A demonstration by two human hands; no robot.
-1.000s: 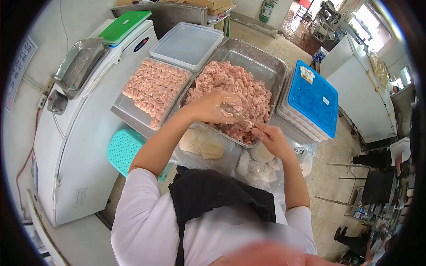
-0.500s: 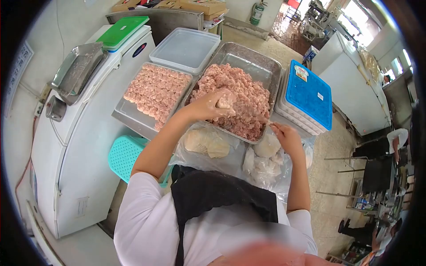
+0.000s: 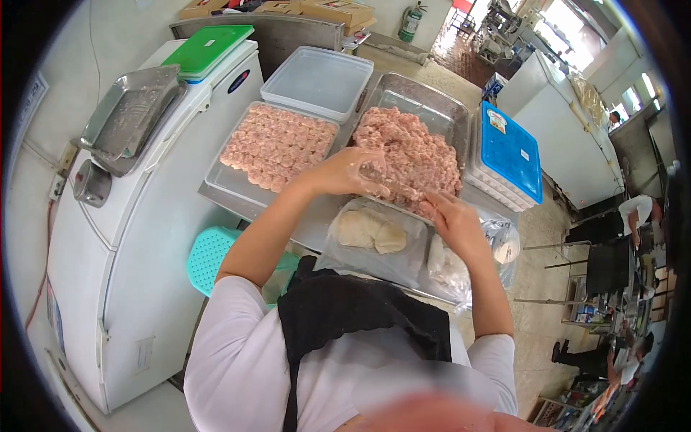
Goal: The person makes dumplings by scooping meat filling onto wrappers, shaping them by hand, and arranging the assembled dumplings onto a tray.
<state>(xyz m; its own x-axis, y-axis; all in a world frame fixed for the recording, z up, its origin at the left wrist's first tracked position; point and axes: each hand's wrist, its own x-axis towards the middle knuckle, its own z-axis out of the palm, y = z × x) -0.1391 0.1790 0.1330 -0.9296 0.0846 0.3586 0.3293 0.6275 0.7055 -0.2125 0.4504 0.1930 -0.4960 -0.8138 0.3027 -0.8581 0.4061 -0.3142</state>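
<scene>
My left hand (image 3: 360,173) curls over the near left part of the minced meat (image 3: 410,147); its fingers are closed round a pale dumpling wrapper, mostly hidden now. At the near edge of the meat, my right hand (image 3: 455,216) has its fingers pinched together, and what they grip is too small to make out. A deep metal tray (image 3: 452,108) contains the meat. Closer to my apron, a stack of pale wrappers (image 3: 363,230) lies on a plastic sheet. Beside it, under my right forearm, is a plastic bag (image 3: 446,266) with more pale pieces.
Left of the meat stands a tray of filled dumplings (image 3: 277,147), with a translucent lidded container (image 3: 317,81) behind. Blue-lidded stacked boxes (image 3: 511,147) are at the right. A white freezer (image 3: 165,237) and a turquoise stool (image 3: 210,258) flank my left side. Other people are far right.
My left hand has tilted down closer to the meat, and the pale wrapper in it shows less. My right hand has moved inward toward the left hand. The view has shifted slightly.
</scene>
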